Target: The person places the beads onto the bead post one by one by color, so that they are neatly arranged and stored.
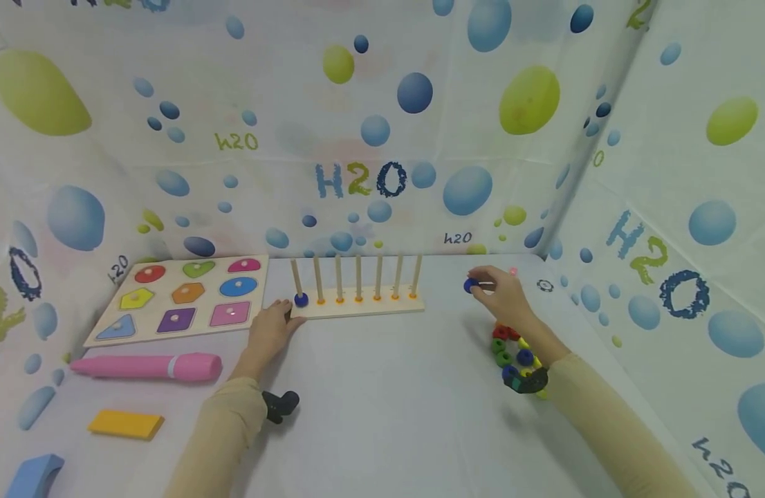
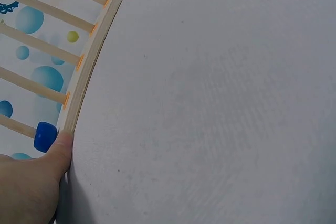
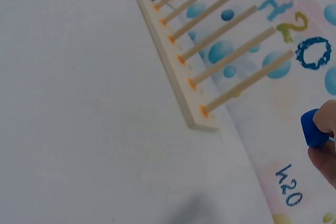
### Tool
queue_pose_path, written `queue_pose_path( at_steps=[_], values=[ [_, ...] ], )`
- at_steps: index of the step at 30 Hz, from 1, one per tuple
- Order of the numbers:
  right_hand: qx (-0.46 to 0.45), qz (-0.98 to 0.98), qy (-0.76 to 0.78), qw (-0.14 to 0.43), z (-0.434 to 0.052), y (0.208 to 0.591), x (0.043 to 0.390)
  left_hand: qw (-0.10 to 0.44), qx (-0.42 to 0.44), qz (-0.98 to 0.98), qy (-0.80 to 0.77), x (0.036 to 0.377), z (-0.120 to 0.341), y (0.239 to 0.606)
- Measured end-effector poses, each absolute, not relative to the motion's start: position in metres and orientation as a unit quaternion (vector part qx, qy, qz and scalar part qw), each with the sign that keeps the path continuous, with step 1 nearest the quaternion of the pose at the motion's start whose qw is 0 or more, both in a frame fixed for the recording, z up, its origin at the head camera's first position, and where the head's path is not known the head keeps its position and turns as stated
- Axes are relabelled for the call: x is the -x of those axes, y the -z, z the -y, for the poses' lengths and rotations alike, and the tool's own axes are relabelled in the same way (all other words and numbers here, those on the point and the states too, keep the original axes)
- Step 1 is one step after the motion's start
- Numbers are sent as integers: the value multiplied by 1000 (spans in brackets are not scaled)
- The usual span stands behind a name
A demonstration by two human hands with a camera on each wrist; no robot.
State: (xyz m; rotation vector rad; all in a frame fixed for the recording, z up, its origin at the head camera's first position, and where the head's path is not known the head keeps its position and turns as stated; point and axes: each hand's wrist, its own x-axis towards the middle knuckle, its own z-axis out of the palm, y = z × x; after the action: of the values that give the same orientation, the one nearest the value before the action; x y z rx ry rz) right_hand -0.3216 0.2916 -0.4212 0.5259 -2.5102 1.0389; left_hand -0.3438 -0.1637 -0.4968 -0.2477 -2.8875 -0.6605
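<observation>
- Blue bead (image 1: 470,285): pinched between thumb and fingertips of the right hand (image 1: 503,297), above the table, to the right of the peg board (image 1: 366,306) and well apart from it. Its hole cannot be made out; a pale sliver beside it is too small to identify.
- Right hand: narrow grip, arm reaching forward, wrist bent inward; the right wrist view cuts it off at the edge.
- Peg board: seven upright pegs, a second blue bead (image 1: 301,301) seated at the foot of the leftmost. The left wrist view crops the far pegs.
- Left hand (image 1: 270,332): holds the board's left end, thumb along the front edge; the other fingers are largely hidden.
- Loose beads (image 1: 498,345): red, green, yellow and blue, beneath the right forearm, partly covered by the black wrist device (image 1: 526,380); their number is uncertain.
- Left side: shape puzzle (image 1: 211,296), pink marker-like object (image 1: 146,367), yellow block (image 1: 126,425), and blue block (image 1: 35,476) cropped by the frame.
</observation>
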Motion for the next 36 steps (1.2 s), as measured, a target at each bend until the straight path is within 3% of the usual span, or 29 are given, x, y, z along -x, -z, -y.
queue_pose_path(
  at_steps=[10, 36],
  values=[
    [-218, 860, -396, 236, -224, 394, 366, 75, 87, 966, 232, 344, 158, 496],
    [-324, 822, -445, 147, -33, 386, 402, 97, 88, 962, 240, 341, 163, 498]
  ],
)
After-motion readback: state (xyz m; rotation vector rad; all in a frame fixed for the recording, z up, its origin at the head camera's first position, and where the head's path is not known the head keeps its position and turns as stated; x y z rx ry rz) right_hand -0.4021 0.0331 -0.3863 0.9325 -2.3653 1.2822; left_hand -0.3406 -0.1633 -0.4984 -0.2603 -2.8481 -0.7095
